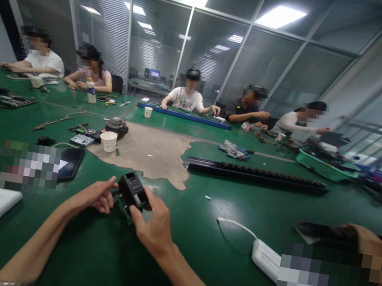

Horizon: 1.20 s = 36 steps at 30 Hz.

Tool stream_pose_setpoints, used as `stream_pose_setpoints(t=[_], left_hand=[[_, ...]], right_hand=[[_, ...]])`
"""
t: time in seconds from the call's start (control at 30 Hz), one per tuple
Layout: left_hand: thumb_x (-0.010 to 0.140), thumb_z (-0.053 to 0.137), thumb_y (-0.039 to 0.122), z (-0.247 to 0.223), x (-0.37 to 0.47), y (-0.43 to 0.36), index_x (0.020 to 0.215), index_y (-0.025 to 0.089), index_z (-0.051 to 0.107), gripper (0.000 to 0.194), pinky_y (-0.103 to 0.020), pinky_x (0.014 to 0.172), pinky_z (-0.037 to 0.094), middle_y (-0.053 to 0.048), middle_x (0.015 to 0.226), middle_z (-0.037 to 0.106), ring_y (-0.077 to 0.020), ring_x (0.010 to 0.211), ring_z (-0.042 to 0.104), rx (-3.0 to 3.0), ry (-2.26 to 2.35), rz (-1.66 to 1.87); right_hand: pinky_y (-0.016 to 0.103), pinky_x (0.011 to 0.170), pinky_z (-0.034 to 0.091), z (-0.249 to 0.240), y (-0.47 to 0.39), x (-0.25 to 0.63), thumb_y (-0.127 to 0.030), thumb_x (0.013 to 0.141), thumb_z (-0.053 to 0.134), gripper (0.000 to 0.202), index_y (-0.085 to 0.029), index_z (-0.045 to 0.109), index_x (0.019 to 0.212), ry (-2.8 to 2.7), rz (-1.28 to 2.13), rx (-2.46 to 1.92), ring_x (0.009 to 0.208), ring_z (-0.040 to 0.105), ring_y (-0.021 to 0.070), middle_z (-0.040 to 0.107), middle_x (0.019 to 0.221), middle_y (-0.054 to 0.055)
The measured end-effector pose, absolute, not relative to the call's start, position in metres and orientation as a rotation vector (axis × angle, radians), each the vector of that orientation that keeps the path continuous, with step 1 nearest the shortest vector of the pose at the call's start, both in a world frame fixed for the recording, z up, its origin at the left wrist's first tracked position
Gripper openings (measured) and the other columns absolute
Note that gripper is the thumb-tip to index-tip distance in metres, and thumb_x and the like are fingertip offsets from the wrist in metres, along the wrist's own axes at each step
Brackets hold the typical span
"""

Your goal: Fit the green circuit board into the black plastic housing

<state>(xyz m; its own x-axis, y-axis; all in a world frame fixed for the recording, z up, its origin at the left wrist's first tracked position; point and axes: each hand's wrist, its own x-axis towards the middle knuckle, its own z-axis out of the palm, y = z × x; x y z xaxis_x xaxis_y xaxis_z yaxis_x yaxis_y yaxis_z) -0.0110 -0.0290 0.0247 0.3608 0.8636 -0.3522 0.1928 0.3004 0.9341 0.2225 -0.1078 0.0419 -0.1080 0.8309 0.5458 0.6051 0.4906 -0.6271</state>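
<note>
R hand: blk box, axis fwd-L

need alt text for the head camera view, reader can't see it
A right hand holds a black device with a green circuit board, the left hand close beside it, over a green table. Five people sit across the table.

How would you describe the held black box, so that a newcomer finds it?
Over the near part of the green table, find the right hand. It holds the black box beside the left hand. Unlike the dark phone, it shows a green circuit board below.
</note>
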Motion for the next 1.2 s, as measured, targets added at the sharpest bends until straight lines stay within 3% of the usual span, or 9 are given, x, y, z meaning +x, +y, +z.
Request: stream_pose_setpoints(t=[0.13,0.53,0.77,0.93,1.2], left_hand=[[0.08,0.041,0.077,0.028,-0.011,-0.029,0.135,0.013,0.047,0.085,-0.029,0.058,0.049,-0.008,0.073,0.069,-0.0213,0.062,0.068,1.247,1.15,0.591],[0.085,0.042,0.07,0.033,-0.008,-0.031,0.137,0.012,0.046,0.078,-0.026,0.058,0.05,-0.006,0.072,0.068,-0.018,0.062,0.067,1.239,1.133,0.567],[0.086,0.044,0.069,0.034,-0.006,-0.031,0.136,0.011,0.046,0.077,-0.026,0.057,0.05,-0.007,0.071,0.068,-0.0181,0.06,0.067,1.237,1.141,0.584],[0.084,0.043,0.072,0.033,-0.007,-0.031,0.137,0.011,0.045,0.081,-0.027,0.057,0.05,-0.006,0.07,0.068,-0.0187,0.06,0.067,1.227,1.149,0.572],[0.082,0.041,0.075,0.03,-0.01,-0.03,0.134,0.011,0.048,0.082,-0.028,0.057,0.05,-0.008,0.07,0.069,-0.0215,0.062,0.069,1.258,1.152,0.584]], right_hand=[[0.041,0.094,0.047,0.041,-0.096,0.236,-0.029,0.084,0.06,0.056,-0.018,0.046,0.137,-1.72,0.256,-1.295,0.108,0.058,0.0259,0.062,0.121,0.011],[0.038,0.092,0.046,0.021,-0.08,0.255,-0.031,0.08,0.063,0.05,-0.018,0.054,0.128,-1.793,0.269,-1.599,0.105,0.06,0.0262,0.066,0.112,0.011],[0.043,0.104,0.038,0.021,-0.083,0.252,-0.034,0.078,0.065,0.064,-0.01,0.048,0.134,-1.829,0.135,-1.549,0.119,0.051,0.0294,0.056,0.128,0.016],[0.04,0.095,0.045,0.022,-0.082,0.254,-0.026,0.08,0.062,0.049,-0.015,0.055,0.127,-1.828,0.194,-1.533,0.106,0.059,0.0267,0.065,0.113,0.012],[0.036,0.085,0.052,0.043,-0.094,0.239,-0.034,0.086,0.059,0.043,-0.019,0.057,0.126,-1.723,0.277,-1.242,0.097,0.064,0.0224,0.067,0.111,0.009]])
